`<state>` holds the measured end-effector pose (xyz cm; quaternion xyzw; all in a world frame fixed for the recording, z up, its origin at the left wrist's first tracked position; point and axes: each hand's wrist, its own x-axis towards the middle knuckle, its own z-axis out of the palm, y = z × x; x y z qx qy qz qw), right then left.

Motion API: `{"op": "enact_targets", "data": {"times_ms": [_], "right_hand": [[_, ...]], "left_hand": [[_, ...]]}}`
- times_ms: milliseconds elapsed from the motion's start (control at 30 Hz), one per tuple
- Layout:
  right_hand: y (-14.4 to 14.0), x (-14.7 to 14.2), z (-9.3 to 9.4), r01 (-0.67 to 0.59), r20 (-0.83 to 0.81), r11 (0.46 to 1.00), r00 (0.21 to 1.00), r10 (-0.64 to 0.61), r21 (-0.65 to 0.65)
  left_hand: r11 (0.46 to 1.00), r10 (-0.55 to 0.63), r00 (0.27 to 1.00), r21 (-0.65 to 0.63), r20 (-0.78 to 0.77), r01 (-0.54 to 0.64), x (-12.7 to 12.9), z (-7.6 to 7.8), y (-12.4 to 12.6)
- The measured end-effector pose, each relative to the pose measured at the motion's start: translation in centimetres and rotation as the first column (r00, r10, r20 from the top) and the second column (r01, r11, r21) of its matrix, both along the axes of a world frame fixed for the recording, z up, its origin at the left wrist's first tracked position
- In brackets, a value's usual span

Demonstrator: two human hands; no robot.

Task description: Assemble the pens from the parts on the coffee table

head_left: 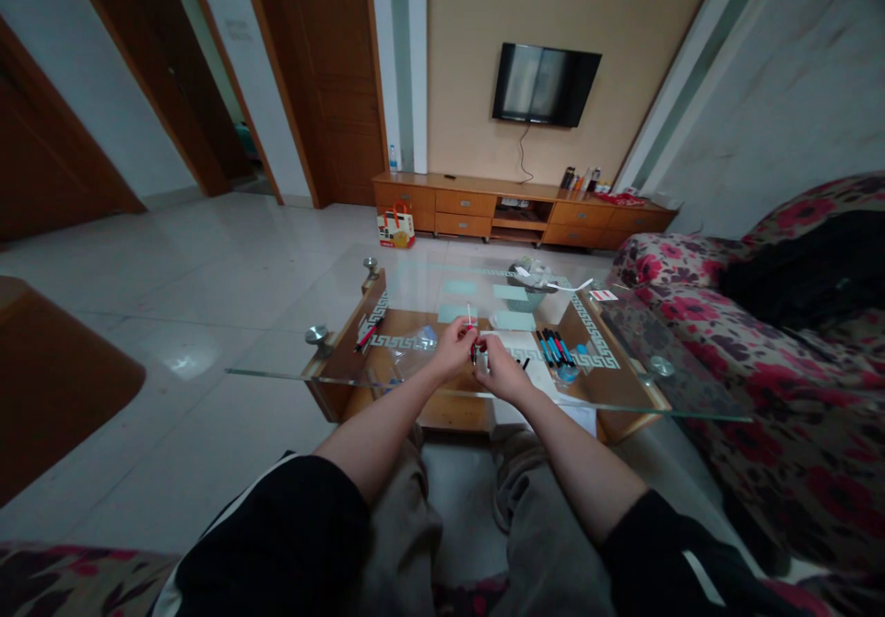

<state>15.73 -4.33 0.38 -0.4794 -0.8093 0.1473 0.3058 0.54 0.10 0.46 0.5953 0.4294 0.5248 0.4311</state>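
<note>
Above the glass table [277, 373] my two hands meet, fingers closed. My left hand [454, 345] pinches a slim pen part [470, 314], red low down with a thin white stem pointing up. Against it, my right hand [501, 368] has its fingers curled round a small dark piece, mostly hidden, whose kind I cannot make out. Right of my hands lies a row of black, blue and red pens [555, 348]. A few red and black pens [369, 333] lie to the left, near a clear plastic bag [413, 348]. White paper [540, 377] is beneath my right hand.
A small blue, clear round object [567, 373] sits near the pen row. Further back stand a basket [529, 298] with crumpled stuff in it and a red-and-white card [603, 295]. A flowered sofa [795, 396] borders the right; a wooden TV cabinet [465, 202] stands beyond.
</note>
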Motion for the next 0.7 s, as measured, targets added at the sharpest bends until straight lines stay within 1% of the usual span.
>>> {"op": "enact_targets", "data": {"times_ms": [200,333,500,700], "right_hand": [[0.11,-0.12,0.27,0.042,0.011,0.999,0.999,-0.042,0.006],[0.21,-0.09,0.27,0.05,0.013,0.999,0.999,-0.05,0.008],[0.3,-0.09,0.3,0.066,0.006,0.998,0.998,-0.067,0.007],[0.22,-0.12,0.47,0.09,0.008,0.996,0.996,-0.09,0.014]], "left_hand": [[0.999,-0.006,1.0,0.036,-0.026,0.007,-0.05,-0.56,0.36],[0.997,-0.027,0.999,0.065,-0.043,0.03,-0.13,-0.51,0.29],[0.998,-0.036,0.999,0.054,-0.033,0.038,-0.12,-0.28,0.02],[0.998,-0.053,0.998,0.041,-0.014,0.054,-0.08,-0.36,0.03]]}}
